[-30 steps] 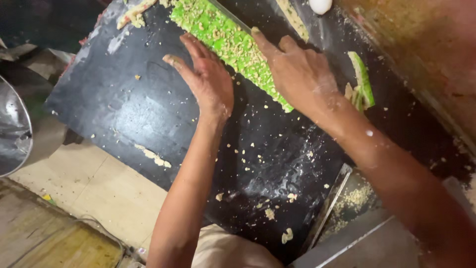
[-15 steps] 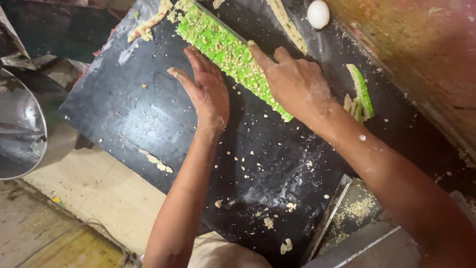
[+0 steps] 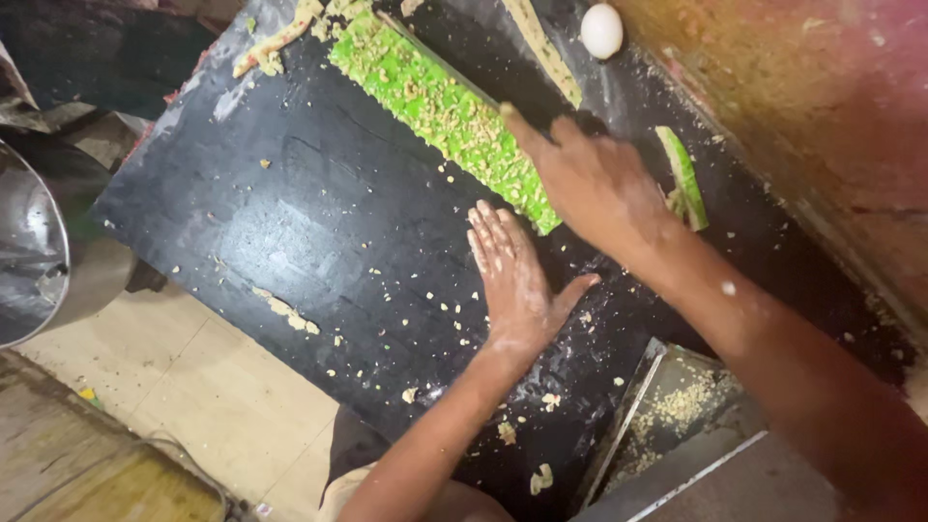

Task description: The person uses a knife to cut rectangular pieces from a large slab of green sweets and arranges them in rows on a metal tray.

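A long green slab of sweet dough (image 3: 435, 106), sprinkled with chopped nuts, lies diagonally on a black stone slab (image 3: 290, 222). My right hand (image 3: 590, 184) rests on the slab's near end, fingers stretched along its edge, holding nothing. My left hand (image 3: 512, 280) lies flat and open on the black surface just below the green slab's end, not touching it. A thin green trimmed strip (image 3: 683, 174) lies right of my right hand.
A small white ball (image 3: 601, 31) sits at the top. Pale dough trimmings (image 3: 280, 39) lie at the slab's top left, and crumbs (image 3: 285, 309) are scattered about. A steel vessel (image 3: 39, 251) stands at left. A metal tray (image 3: 667, 416) with crumbs sits at lower right.
My left hand has pulled back from the green slab toward me and now lies flat on the black surface. My right hand stays on the slab's end.
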